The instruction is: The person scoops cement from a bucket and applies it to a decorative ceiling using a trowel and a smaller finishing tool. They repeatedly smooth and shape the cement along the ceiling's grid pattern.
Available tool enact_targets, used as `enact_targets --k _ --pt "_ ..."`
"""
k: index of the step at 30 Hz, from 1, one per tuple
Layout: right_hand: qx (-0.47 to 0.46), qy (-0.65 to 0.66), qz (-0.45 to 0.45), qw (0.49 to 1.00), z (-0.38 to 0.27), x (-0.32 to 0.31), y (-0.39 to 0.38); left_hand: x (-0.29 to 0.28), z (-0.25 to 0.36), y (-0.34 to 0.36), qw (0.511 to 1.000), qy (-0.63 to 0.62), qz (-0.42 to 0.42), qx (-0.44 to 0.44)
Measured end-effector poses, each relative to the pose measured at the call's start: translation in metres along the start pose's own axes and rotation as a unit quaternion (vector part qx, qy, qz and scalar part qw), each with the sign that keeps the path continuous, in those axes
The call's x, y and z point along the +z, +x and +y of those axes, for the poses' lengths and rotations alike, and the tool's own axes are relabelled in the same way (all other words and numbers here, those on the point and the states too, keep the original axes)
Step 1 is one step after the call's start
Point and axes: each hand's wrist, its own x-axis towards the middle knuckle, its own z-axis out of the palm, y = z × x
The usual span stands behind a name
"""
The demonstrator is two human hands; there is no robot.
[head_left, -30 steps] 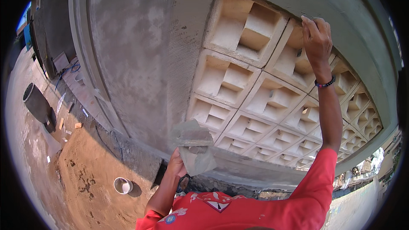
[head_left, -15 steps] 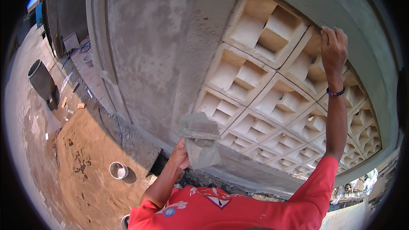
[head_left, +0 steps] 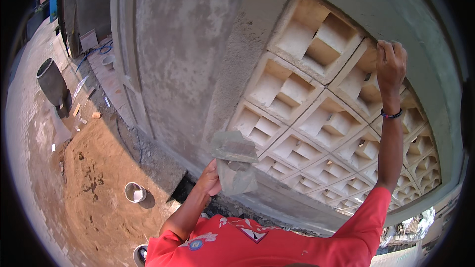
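My left hand (head_left: 211, 178) is closed round the edge of a grey-green, mortar-smeared flat board (head_left: 236, 178), which has a thicker ridge across it. It is held low, in front of the wall. Up at the right, my right hand (head_left: 392, 66) has its fingers bent and pressed together at the upper edge of a panel of pale vent blocks (head_left: 329, 121), against the grey plastered border (head_left: 420, 39). Whatever those fingers pinch, if anything, is hidden behind them. The blocks have square recesses and stand in a grid of narrow joints.
Smooth grey wall plaster (head_left: 183, 44) spreads left of the blocks. Down on the ground lie a sand heap (head_left: 99, 168) and a white bucket (head_left: 135, 192). A second bucket (head_left: 140, 254) is partly cut off by my sleeve. Farther left stands a dark cylindrical container (head_left: 52, 84).
The whole view has shifted slightly, so the wall sits a little lower and farther right. Against the blocks, my right hand has barely moved. My left hand keeps its hold on the board.
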Motion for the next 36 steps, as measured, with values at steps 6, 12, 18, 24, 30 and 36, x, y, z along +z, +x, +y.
enact_targets --k 6,12,18,24,30,36 --pt "0.007 0.013 0.006 1.000 0.000 0.000 -0.005 0.006 -0.001 -0.007 1.000 0.007 0.029 0.003" --pt "0.038 0.154 0.008 0.987 -0.016 -0.021 -0.026 0.003 -0.004 -0.006 0.998 0.036 0.052 0.009" --pt "0.132 0.413 -0.185 0.882 -0.038 -0.059 -0.047 0.016 0.004 -0.009 1.000 -0.006 0.028 0.002" --pt "-0.088 0.593 -0.519 0.610 -0.105 -0.093 -0.092 0.007 0.006 -0.011 0.999 0.016 -0.011 0.031" --pt "-0.009 0.619 -0.499 0.606 -0.144 -0.101 -0.114 0.016 0.005 -0.013 0.999 0.026 -0.020 0.016" --pt "0.026 0.660 -0.405 0.632 -0.179 -0.092 -0.105 0.026 -0.004 -0.013 0.999 0.026 -0.031 -0.027"
